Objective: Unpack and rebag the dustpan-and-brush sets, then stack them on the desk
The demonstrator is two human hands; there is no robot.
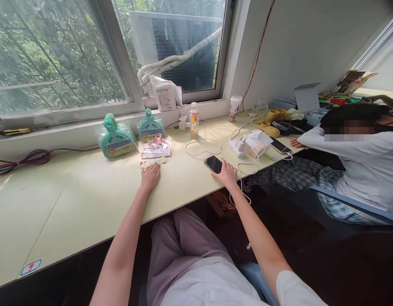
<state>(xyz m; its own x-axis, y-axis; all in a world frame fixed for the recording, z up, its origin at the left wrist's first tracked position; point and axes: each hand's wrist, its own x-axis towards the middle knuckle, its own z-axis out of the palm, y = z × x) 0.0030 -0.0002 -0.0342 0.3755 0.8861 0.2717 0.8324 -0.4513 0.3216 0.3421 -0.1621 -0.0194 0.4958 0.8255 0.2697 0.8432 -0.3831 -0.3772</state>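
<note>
My left hand (151, 176) lies palm down on the table, its fingertips at the near edge of a small printed card (154, 162). Just behind the card is a pink mini dustpan-and-brush set (156, 148) in clear wrapping. Farther back stand a green dustpan-and-brush set (151, 126) and, to its left, a stack of several green sets (116, 138). With thumb and fingers on either side, my right hand (227, 174) grips the right end of a dark-screened smartphone (213, 164) lying on the table. White cable runs beside that hand.
A drink bottle (194, 119) and a paper cup (235, 108) stand near the wall. Right of my hand are a power strip (237, 147), loose cables and another phone (280, 145). A person (358, 161) leans on the table at right. Bundled wires (33, 158) lie at left.
</note>
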